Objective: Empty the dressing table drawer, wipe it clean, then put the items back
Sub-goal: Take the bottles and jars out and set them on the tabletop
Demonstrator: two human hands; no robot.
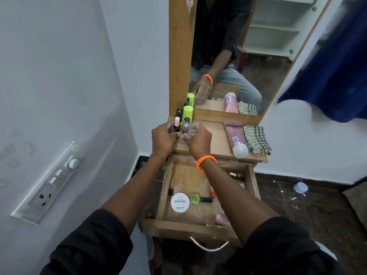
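Note:
The wooden drawer (165, 187) is pulled open below the dressing table top (216, 141). In it lie a round white nail polish remover tub (180, 202), a green nail polish bottle (195, 198), an orange one (212, 193), a lipstick (171, 187), a gold-capped bottle (236, 175) and a pink item (222, 219). Both hands are at the top's back left corner. My left hand (163, 138) grips a small brown bottle with a white cap (176, 124). My right hand (198, 140) pinches a small silver-capped bottle (186, 127). Behind them stand a lime-capped bottle (187, 113) and dark vials.
A pink tube (236, 139) and a folded checked cloth (257, 139) lie on the right of the table top. The mirror (248, 56) rises behind. A switchboard (49, 185) is on the left wall. Blue fabric (337, 72) hangs at right; a white cap (300, 187) lies on the floor.

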